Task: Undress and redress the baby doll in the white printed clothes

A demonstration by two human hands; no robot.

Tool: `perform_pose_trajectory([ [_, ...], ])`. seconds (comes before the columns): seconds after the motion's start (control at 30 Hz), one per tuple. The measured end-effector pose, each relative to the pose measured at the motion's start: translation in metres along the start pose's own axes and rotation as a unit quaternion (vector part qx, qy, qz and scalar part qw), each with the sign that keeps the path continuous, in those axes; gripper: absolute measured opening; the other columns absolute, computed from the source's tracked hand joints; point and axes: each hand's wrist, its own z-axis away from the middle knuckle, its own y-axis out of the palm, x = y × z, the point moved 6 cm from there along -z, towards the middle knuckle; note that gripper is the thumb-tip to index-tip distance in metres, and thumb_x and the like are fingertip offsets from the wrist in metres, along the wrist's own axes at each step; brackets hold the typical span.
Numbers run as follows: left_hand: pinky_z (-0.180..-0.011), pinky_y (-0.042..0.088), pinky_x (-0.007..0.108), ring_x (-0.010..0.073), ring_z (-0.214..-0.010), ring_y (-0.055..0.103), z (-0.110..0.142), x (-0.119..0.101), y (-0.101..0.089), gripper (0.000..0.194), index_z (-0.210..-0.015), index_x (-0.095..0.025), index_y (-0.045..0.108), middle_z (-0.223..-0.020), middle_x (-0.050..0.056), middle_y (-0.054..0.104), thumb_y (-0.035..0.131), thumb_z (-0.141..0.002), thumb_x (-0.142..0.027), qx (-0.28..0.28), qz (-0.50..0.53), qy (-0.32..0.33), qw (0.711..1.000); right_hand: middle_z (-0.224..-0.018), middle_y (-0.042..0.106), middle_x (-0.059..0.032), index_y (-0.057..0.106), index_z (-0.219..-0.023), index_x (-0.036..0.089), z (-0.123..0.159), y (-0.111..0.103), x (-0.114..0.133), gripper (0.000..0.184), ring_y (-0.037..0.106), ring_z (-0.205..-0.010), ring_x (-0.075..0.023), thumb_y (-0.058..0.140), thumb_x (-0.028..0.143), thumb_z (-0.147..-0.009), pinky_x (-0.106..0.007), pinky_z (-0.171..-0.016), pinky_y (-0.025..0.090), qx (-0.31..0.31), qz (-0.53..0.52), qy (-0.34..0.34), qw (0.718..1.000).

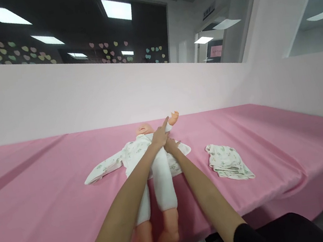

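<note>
A baby doll (163, 182) in white underclothes lies on its back, legs toward me, its head (144, 129) partly in view. A white baby shirt (134, 154) with a small print covers one side of its chest, one long sleeve (104, 167) stretched out to the left. My left hand (160, 136) is closed around the doll's raised arm, index finger along it; the doll's hand (173, 118) sticks out beyond. Just beside it, my right hand (171, 146) is closed on the shirt's other side, near the doll's body. My fingers partly hide the cloth there.
Folded cloth (227, 161) with the same print lies to the right of the doll. A pink sheet (54, 215) covers the table, with its front edge close to me. Behind it stands a white wall (90, 95) with a window above.
</note>
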Motion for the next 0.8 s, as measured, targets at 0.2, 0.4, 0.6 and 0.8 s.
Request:
perform_pose_trajectory([
  [0.2, -0.075, 0.043, 0.028, 0.0203, -0.086, 0.06, 0.003, -0.003, -0.003, 0.064, -0.147, -0.026, 0.001, -0.104, 0.01, 0.054, 0.035, -0.092, -0.027, 0.009, -0.026, 0.001, 1.0, -0.108, 0.063, -0.0182, 0.062, -0.106, 0.009, -0.007, -0.021, -0.026, 0.029, 0.059, -0.102, -0.0247, 0.054, 0.012, -0.078, -0.033, -0.086, 0.044, 0.006, -0.02, 0.023, 1.0],
  [0.4, -0.07, 0.045, 0.031, 0.0233, -0.083, 0.062, 0.014, -0.01, 0.005, 0.061, -0.145, -0.037, 0.0, -0.102, 0.011, 0.05, 0.024, -0.092, -0.017, 0.043, -0.138, 0.004, 0.989, -0.101, 0.066, -0.0135, 0.063, -0.105, 0.008, -0.013, -0.095, -0.059, 0.033, 0.061, -0.092, -0.0184, 0.038, 0.021, -0.088, -0.022, -0.075, 0.043, -0.125, -0.1, 0.055, 0.986],
  [0.6, -0.069, 0.047, 0.034, 0.0282, -0.088, 0.062, 0.023, 0.001, 0.006, 0.065, -0.145, -0.038, 0.012, -0.1, 0.015, 0.051, 0.022, -0.088, -0.008, 0.065, -0.238, -0.006, 0.969, -0.102, 0.066, -0.0109, 0.065, -0.104, 0.009, -0.008, -0.12, -0.062, 0.037, 0.059, -0.09, -0.0161, 0.034, 0.023, -0.089, -0.02, -0.079, 0.041, -0.214, -0.16, 0.055, 0.962],
  [0.8, -0.074, 0.046, 0.037, 0.028, -0.094, 0.061, 0.033, -0.002, 0.009, 0.055, -0.14, -0.038, 0.029, -0.106, 0.016, 0.053, 0.025, -0.091, -0.013, 0.097, -0.223, 0.001, 0.97, -0.111, 0.06, -0.0133, 0.062, -0.112, 0.01, 0.001, -0.136, -0.046, 0.037, 0.054, -0.102, -0.0197, 0.036, 0.024, -0.09, -0.026, -0.09, 0.037, -0.249, -0.171, 0.024, 0.953],
])
